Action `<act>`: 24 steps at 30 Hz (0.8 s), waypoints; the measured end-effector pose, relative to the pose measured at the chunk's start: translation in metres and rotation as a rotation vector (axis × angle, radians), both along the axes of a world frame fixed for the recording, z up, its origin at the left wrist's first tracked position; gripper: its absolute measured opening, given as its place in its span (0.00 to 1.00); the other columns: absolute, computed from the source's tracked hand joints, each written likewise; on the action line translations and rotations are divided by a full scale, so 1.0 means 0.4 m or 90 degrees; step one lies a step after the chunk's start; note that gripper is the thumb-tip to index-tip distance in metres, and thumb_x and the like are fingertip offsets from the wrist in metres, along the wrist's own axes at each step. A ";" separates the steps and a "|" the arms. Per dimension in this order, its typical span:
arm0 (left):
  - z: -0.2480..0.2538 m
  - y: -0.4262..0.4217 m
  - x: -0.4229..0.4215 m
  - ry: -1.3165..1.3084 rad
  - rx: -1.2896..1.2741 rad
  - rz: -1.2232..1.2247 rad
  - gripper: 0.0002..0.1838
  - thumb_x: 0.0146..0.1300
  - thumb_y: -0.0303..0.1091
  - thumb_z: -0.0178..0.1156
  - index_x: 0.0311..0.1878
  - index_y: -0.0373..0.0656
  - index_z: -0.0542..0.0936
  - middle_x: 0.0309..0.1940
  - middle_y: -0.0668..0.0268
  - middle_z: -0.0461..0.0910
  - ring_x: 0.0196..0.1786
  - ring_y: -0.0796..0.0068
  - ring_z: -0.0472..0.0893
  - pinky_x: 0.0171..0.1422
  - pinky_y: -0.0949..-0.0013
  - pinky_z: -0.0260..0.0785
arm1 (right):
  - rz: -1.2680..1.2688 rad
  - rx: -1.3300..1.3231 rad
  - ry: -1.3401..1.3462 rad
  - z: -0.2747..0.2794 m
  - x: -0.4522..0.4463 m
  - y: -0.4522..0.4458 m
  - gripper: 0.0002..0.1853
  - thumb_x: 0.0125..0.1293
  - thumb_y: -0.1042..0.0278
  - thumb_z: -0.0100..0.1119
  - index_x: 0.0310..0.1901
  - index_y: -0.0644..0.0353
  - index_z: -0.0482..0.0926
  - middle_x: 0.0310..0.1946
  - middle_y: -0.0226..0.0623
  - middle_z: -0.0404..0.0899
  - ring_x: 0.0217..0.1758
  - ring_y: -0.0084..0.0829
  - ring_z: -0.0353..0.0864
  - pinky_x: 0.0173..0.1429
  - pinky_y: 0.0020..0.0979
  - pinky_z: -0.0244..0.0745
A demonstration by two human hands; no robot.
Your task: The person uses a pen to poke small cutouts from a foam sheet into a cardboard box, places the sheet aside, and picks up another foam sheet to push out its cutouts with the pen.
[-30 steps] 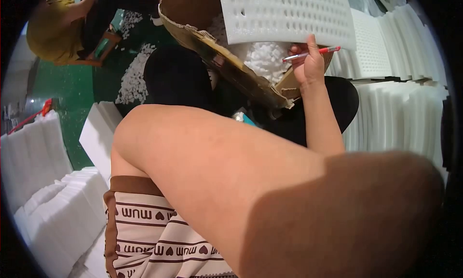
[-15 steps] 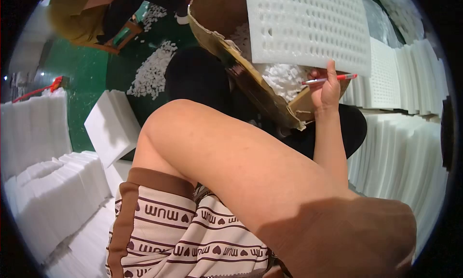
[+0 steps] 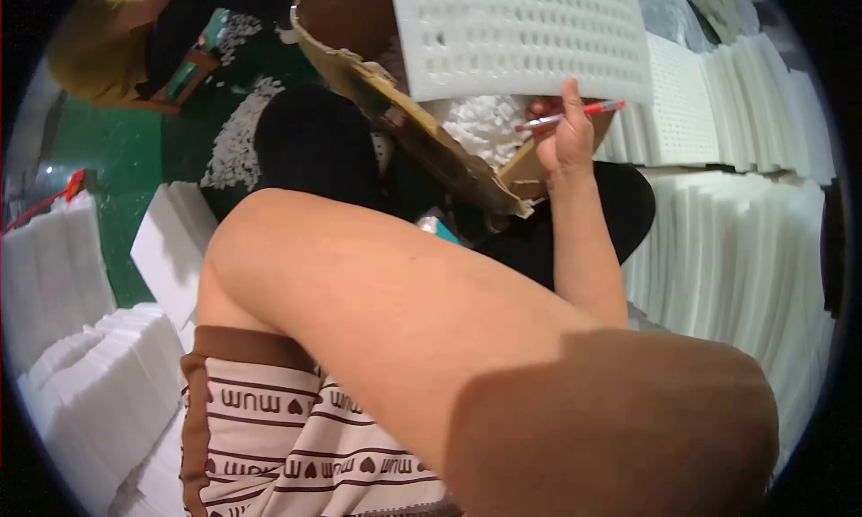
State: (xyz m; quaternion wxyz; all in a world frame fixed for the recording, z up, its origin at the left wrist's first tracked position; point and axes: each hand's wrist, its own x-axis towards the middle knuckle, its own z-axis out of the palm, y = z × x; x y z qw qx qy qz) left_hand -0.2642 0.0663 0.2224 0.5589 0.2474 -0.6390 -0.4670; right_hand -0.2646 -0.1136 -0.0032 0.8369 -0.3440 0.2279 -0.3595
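My right hand is closed around a red pen, and its thumb lies over the lower edge of a white foam sheet with rows of small holes. The sheet leans over an open cardboard box. Small white foam pieces fill part of the box below the sheet. My bare left forearm crosses the view close to the camera. At its right end, a dark shadowed shape may be my left hand; no fingers show there.
Stacked white foam sheets stand at right, and more foam blocks at left. Loose foam pieces lie on the green floor. Another person sits at upper left by a wooden stool.
The whole view has shifted, so the box, sheet and right hand appear further left and higher. My left forearm looks larger and nearer. The right hand keeps its hold.
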 end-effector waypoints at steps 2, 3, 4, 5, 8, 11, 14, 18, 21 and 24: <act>-0.018 0.009 0.014 0.009 0.009 0.018 0.21 0.56 0.50 0.56 0.41 0.40 0.79 0.30 0.67 0.81 0.26 0.66 0.76 0.41 0.63 0.69 | -0.022 0.051 0.005 -0.012 0.001 -0.007 0.11 0.67 0.66 0.57 0.44 0.63 0.74 0.29 0.35 0.77 0.23 0.26 0.75 0.26 0.24 0.73; -0.026 0.008 0.015 0.013 0.012 0.023 0.21 0.56 0.49 0.56 0.41 0.40 0.79 0.29 0.67 0.81 0.26 0.67 0.76 0.41 0.64 0.69 | -0.040 0.045 0.014 -0.014 0.009 0.003 0.11 0.67 0.66 0.57 0.44 0.63 0.74 0.29 0.35 0.77 0.23 0.26 0.75 0.26 0.24 0.73; -0.032 -0.004 -0.005 0.018 0.012 0.024 0.20 0.56 0.47 0.56 0.41 0.39 0.79 0.29 0.67 0.81 0.25 0.67 0.76 0.40 0.65 0.69 | -0.034 0.041 0.040 -0.013 0.016 0.011 0.11 0.67 0.65 0.57 0.44 0.62 0.75 0.29 0.35 0.77 0.23 0.26 0.74 0.27 0.25 0.72; -0.038 -0.025 -0.021 0.021 0.010 0.020 0.19 0.56 0.46 0.57 0.41 0.39 0.79 0.29 0.67 0.81 0.25 0.68 0.76 0.40 0.65 0.69 | -0.033 0.035 0.064 -0.006 -0.001 -0.003 0.11 0.67 0.64 0.57 0.44 0.62 0.75 0.29 0.35 0.77 0.23 0.26 0.73 0.28 0.26 0.72; -0.070 0.057 0.041 0.016 0.004 0.005 0.17 0.55 0.42 0.57 0.41 0.38 0.80 0.28 0.67 0.81 0.25 0.69 0.76 0.39 0.67 0.69 | -0.119 0.009 0.079 -0.009 0.002 -0.015 0.11 0.67 0.65 0.56 0.45 0.62 0.75 0.29 0.35 0.77 0.22 0.26 0.73 0.28 0.25 0.72; -0.092 0.107 0.024 0.009 -0.008 0.018 0.15 0.55 0.39 0.58 0.40 0.38 0.80 0.28 0.68 0.81 0.25 0.71 0.76 0.37 0.69 0.69 | -0.180 -0.022 0.095 -0.012 0.002 -0.024 0.11 0.67 0.66 0.56 0.46 0.61 0.74 0.30 0.35 0.77 0.22 0.25 0.73 0.27 0.25 0.72; -0.113 0.209 0.006 -0.006 -0.007 0.055 0.14 0.54 0.35 0.58 0.40 0.37 0.81 0.27 0.68 0.81 0.24 0.72 0.76 0.36 0.71 0.69 | -0.217 -0.038 0.103 -0.013 0.001 -0.029 0.11 0.67 0.67 0.56 0.47 0.61 0.73 0.30 0.35 0.77 0.22 0.25 0.73 0.26 0.24 0.72; -0.168 0.274 0.134 -0.044 0.024 0.137 0.12 0.53 0.30 0.59 0.40 0.36 0.81 0.26 0.68 0.81 0.24 0.74 0.76 0.34 0.74 0.69 | -0.233 -0.028 0.100 -0.009 -0.001 -0.027 0.12 0.67 0.68 0.56 0.49 0.61 0.71 0.30 0.34 0.76 0.22 0.24 0.73 0.25 0.24 0.72; -0.177 0.080 0.154 -0.139 0.061 0.255 0.11 0.53 0.26 0.59 0.40 0.35 0.82 0.25 0.68 0.81 0.23 0.75 0.76 0.33 0.76 0.70 | -0.188 0.012 0.037 0.008 -0.005 -0.015 0.12 0.66 0.70 0.56 0.50 0.60 0.70 0.31 0.34 0.76 0.22 0.24 0.73 0.24 0.23 0.72; -0.188 0.032 0.117 -0.213 0.083 0.386 0.10 0.52 0.22 0.60 0.40 0.34 0.82 0.25 0.69 0.81 0.23 0.76 0.76 0.31 0.78 0.70 | -0.132 0.035 -0.010 0.019 -0.011 -0.001 0.13 0.66 0.71 0.55 0.51 0.60 0.69 0.31 0.34 0.76 0.22 0.23 0.73 0.23 0.22 0.72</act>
